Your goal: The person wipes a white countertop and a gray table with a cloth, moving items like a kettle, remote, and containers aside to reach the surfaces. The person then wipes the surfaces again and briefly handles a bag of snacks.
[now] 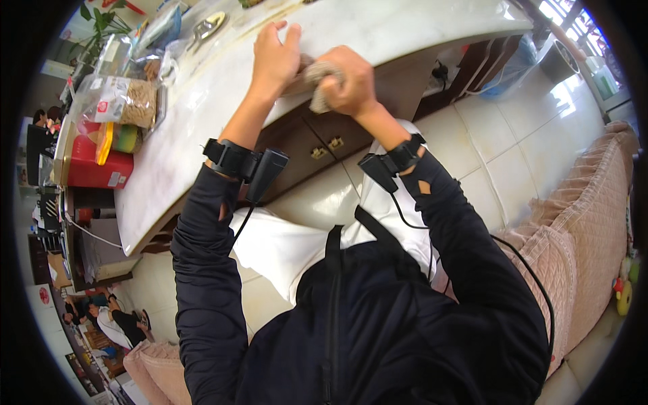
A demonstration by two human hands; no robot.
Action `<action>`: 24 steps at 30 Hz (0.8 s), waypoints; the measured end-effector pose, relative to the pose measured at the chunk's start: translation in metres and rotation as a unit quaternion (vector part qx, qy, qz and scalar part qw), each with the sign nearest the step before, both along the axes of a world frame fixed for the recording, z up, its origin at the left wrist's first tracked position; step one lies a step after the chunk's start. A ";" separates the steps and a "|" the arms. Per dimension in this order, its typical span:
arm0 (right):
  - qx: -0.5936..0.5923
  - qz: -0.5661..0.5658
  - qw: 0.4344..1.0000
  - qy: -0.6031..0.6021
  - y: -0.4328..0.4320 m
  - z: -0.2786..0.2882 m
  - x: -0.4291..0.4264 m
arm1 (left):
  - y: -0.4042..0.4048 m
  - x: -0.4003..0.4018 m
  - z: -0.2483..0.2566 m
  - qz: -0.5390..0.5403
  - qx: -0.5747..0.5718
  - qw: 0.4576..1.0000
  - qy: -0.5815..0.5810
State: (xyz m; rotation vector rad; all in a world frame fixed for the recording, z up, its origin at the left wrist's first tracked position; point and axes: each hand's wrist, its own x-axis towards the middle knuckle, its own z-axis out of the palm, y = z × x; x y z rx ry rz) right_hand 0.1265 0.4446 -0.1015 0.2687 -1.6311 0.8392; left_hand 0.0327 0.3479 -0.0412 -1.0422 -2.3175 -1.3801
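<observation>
My right hand is closed around a crumpled grey-brown cloth, part of which hangs below the fingers. Close to its left, my left hand is raised at the front edge of a white marble-look tabletop. A brown object shows between the two hands; it is mostly hidden, so its kind is unclear. Whether the left hand grips that object cannot be seen. Each wrist wears a black strap with a cabled device.
Plastic packets and a red box crowd the table's left end. A metal object lies farther back. Below are brown cabinet doors. A quilted pink sofa stands right, beside a grey bin. People sit far left.
</observation>
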 end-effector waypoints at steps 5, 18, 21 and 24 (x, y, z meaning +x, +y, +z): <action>-0.265 -0.234 0.935 0.011 0.111 -0.064 0.075 | 0.057 0.004 -0.010 -0.033 -0.093 0.995 0.021; -0.616 -0.019 0.781 0.102 0.250 -0.124 0.137 | 0.258 0.047 0.000 -0.129 -0.289 0.947 0.047; -0.309 -0.267 0.911 -0.054 0.309 -0.117 0.096 | 0.280 0.069 -0.017 -0.129 -0.365 0.912 0.135; -0.242 -0.393 0.878 -0.129 0.323 -0.125 0.080 | 0.283 0.070 -0.025 -0.118 -0.354 0.914 0.159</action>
